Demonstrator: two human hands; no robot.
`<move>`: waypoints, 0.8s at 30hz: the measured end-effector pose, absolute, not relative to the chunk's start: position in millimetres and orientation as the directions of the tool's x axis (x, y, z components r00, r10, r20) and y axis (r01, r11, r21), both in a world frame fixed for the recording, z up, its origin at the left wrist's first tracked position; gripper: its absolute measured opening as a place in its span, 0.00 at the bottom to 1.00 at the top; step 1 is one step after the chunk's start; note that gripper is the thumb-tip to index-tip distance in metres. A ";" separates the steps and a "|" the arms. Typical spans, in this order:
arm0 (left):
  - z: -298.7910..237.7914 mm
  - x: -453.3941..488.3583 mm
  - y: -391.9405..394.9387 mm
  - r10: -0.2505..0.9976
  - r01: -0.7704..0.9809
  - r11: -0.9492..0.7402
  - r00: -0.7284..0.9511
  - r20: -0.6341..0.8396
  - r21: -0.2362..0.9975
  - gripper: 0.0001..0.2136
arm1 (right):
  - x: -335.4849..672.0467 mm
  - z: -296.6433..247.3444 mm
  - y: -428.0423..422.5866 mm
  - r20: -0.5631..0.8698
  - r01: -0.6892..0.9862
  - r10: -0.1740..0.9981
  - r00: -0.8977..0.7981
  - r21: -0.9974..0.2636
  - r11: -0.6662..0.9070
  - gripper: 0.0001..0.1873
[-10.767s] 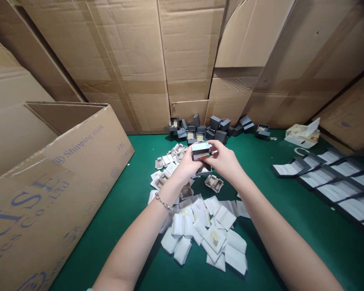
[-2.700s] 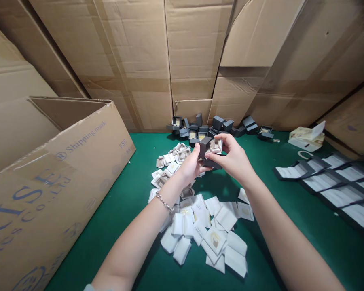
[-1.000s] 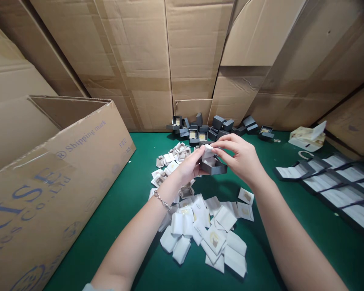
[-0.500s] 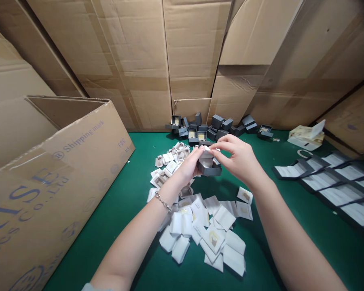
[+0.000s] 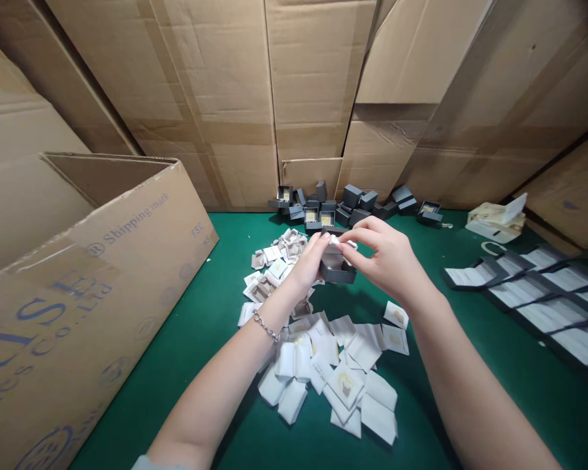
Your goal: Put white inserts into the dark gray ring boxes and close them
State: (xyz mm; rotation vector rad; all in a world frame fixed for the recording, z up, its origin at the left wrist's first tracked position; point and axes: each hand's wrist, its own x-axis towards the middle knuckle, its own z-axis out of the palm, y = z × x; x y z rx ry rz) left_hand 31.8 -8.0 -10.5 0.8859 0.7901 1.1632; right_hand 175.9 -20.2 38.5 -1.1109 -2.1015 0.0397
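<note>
My left hand (image 5: 308, 266) is closed around the left side of a small dark grey box (image 5: 338, 272), which sits open above the table with its lid raised. My right hand (image 5: 379, 251) pinches a white insert (image 5: 334, 243) at the box's lid side, thumb and forefinger on it; the left fingertips touch it too. Part of the insert is hidden by the fingers. Below the hands lies a heap of folded white cards (image 5: 345, 385), some with a gold print. Behind my left hand is a pile of small white and grey inserts (image 5: 294, 245).
Several small dark boxes (image 5: 353, 196), some open, stand along the cardboard wall (image 5: 235, 117). A large carton (image 5: 127, 261) fills the left side. Rows of open dark boxes with white linings (image 5: 563, 297) lie at right, near a white paper packet (image 5: 497, 219). The table (image 5: 186, 339) is green.
Both hands stay at nearly the same place on the box. The box has tipped slightly and the insert shifted a little under the fingers.
</note>
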 end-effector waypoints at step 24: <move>-5.9 31.0 -13.3 0.971 -0.071 0.034 0.239 -0.016 0.997 0.18 | 180.4 38.9 -16.2 0.602 0.742 0.756 -0.257 -0.378 0.554 0.08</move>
